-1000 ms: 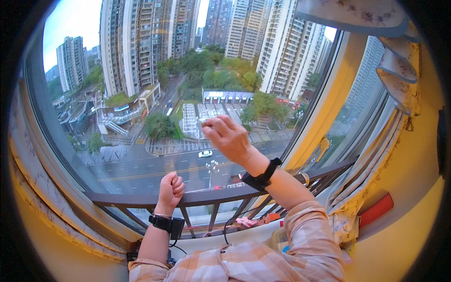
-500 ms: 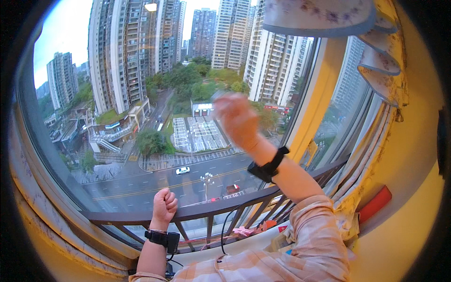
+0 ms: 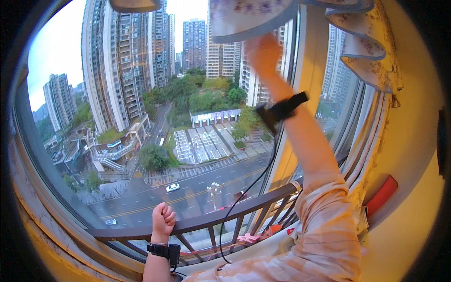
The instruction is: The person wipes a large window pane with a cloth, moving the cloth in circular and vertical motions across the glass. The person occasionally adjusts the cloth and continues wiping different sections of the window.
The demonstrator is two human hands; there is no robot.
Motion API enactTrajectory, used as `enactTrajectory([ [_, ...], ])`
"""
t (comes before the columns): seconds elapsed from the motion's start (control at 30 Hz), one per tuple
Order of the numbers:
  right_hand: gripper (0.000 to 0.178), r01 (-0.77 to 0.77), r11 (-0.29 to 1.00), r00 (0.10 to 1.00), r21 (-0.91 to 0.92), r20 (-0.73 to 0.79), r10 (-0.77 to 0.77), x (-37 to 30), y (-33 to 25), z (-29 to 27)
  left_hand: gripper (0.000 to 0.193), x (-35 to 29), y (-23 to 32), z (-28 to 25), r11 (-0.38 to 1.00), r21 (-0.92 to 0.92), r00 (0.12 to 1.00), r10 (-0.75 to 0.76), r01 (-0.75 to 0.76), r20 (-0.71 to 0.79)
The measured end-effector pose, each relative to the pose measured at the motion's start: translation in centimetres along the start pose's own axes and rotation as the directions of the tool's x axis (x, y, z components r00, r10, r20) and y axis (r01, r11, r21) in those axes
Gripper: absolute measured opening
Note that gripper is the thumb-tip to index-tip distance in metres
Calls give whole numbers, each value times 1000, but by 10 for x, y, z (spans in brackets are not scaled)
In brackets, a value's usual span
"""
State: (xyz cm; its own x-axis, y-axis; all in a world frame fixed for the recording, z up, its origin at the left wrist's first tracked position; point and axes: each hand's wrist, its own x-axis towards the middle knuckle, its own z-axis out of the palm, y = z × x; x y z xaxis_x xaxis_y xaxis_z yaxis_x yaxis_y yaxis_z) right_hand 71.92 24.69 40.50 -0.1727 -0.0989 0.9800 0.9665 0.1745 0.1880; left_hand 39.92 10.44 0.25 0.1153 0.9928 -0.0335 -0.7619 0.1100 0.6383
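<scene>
Hovering near valance (image 3: pixel 253 18), right hand (image 3: pixel 265 54)

Cool daylight comes from the pale sky (image 3: pixel 51 51) at ten o'clock; warm yellow tints the wall (image 3: pixel 408 230) at four. Blur smears the right hand (image 3: pixel 264 55) at one; fisheye distortion curves the edges.

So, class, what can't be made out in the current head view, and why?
Right hand, head view: blurred; finger pose and any contact with the valance are unclear.
Valance, head view: top cut off by the upper edge.
Left hand, head view: curled fingers hide the palm and whatever it might hold.
White car above it, head view: too small to show occupants.
</scene>
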Motion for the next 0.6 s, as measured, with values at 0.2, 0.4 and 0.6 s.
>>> enactTrajectory([
  [0.2,12,663,563,719,494,-209,-663,-78,-89,-10,39,1,-1,2,1000,-19,1000,10,-11,-18],
  [0.4,19,169,984,970,62,-190,-155,21,35,15,41,2,-3,-1,999,-43,1000,12,-13,-10],
  [0.6,15,298,858,955,418,-144,-261,-60,-68,6,43,0,-4,0,997,-45,998,56,-56,-6],
])
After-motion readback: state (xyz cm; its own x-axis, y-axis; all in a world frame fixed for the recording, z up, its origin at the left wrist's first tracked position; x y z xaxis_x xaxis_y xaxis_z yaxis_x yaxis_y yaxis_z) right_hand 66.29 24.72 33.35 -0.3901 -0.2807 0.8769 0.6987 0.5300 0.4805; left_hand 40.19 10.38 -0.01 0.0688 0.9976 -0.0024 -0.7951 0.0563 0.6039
